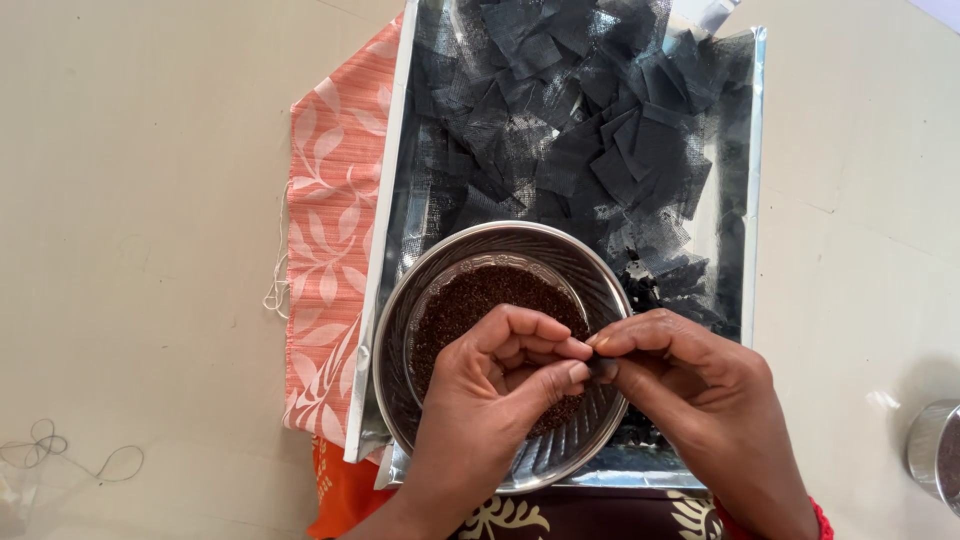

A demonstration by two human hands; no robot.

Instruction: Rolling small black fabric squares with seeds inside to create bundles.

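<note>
My left hand (pixel 500 375) and my right hand (pixel 680 375) meet fingertip to fingertip over a steel bowl (pixel 400 330). Between the pinched fingers sits a small dark piece, apparently black net cloth (pixel 603 366), mostly hidden by the fingers. Inside the bowl lies a smaller glass dish (pixel 440 282) filled with dark brown seeds (pixel 480 295). The bowl rests on the near end of a foil-lined tray (pixel 752 200). A heap of black net squares (pixel 590 130) fills the far part of the tray.
A folded orange cloth with a white leaf pattern (pixel 330 230) lies under the tray's left side. Loose white thread (pixel 70 455) sits on the cream floor at lower left. A steel container (pixel 935 450) shows at the right edge.
</note>
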